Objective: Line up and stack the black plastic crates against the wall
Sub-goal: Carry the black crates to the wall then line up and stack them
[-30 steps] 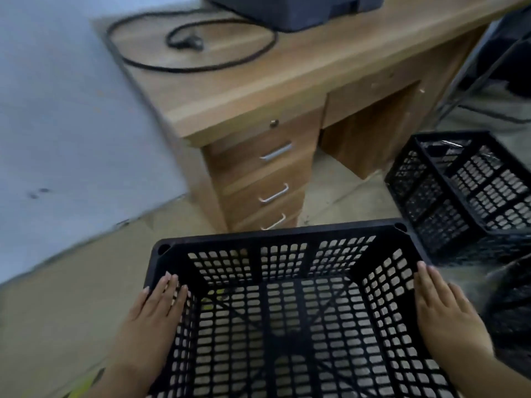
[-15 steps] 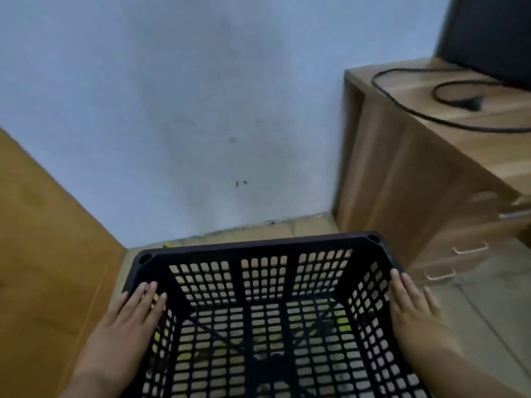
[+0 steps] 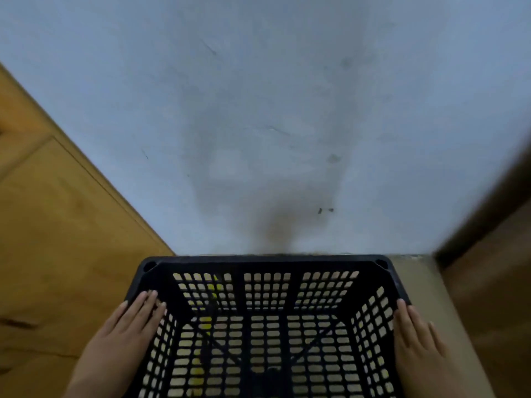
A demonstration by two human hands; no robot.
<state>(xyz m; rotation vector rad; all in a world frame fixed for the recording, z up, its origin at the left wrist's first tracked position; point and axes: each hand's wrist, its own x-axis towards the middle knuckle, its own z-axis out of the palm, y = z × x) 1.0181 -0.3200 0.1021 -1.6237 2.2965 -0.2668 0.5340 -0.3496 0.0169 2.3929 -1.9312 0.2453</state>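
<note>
I have the crate (image 3: 264, 262) at 6 o'clock, directly before me, with the wall (image 3: 258, 110) rising behind it at 12 o'clock. The crate's far rim lies along the wall's foot; I cannot tell whether the two touch. My left hand (image 3: 120, 340) lies flat against the crate's left side at 8 o'clock, and my right hand (image 3: 416, 349) against its right side at 4 o'clock, the fingers of both pointing toward 12. A panel (image 3: 57, 254) stands at 9 o'clock, just beside the crate's far left corner. A furniture side (image 3: 494, 297) stands at 3 o'clock, with a strip of floor (image 3: 425, 288) between it and the crate.
</note>
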